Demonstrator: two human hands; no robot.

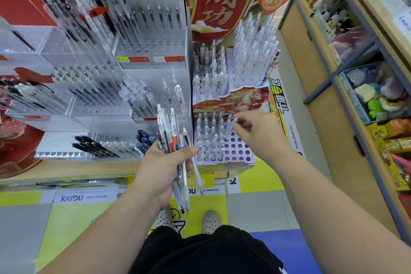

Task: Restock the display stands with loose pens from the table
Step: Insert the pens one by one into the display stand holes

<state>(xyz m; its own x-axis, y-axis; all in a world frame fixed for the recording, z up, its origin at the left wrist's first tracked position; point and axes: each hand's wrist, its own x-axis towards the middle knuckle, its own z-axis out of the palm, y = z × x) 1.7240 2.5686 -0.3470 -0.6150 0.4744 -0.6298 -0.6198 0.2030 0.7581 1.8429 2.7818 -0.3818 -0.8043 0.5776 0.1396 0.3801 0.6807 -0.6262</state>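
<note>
From the head camera, two hands are seen. A bundle of loose pens, too overlapped to be counted exactly, is clasped in the closed left hand, held upright below the acrylic racks. A clear pen is pinched by the right hand, extended over the perforated display stand, where roughly twenty pens are seated.

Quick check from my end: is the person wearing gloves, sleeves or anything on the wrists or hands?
No gloves. The left hand and right hand are bare, and both forearms show no sleeves, watch or bands. Whether there is a ring on the right hand is too small to tell.
</note>
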